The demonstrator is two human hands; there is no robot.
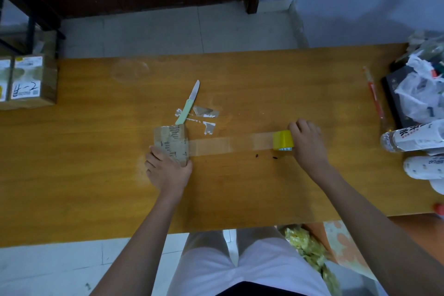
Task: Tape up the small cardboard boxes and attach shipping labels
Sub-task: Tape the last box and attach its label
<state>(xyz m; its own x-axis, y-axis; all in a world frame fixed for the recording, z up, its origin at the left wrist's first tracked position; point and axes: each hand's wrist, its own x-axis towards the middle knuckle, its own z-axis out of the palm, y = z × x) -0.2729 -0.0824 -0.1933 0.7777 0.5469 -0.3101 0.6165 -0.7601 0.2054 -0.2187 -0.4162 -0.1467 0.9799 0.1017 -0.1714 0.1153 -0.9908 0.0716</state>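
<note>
White shorts (240, 267) fill the bottom of the view, with both forearms reaching out over the desk (240, 187). On the desk's middle stands the box (171, 143), small, brown cardboard, its top and sides wrapped in clear tape that shines over dark printed marks. Its left hand (165, 170) grip is closed on the near side of the box, fingers curled over the left edge and thumb on the right corner. A strip of clear tape (211, 147) runs from the box's right side flat across the desk to the roll (283, 140), which is yellow and stands on edge. Over the roll's right side the right hand (306, 138) grip is closed, fingers curled across its top.

Just behind the box lies a knife (188, 104) with a pale green handle, blade open and pointing away, its handle end touching or nearly touching the box's far edge. Beside the handle are torn tape scraps (206, 118). Two labelled boxes (26, 81) sit at the far left edge. At the right end lie a red pen (374, 94), white plastic bags (420, 89) on a dark case, and bottles (413, 138) on their sides.
</note>
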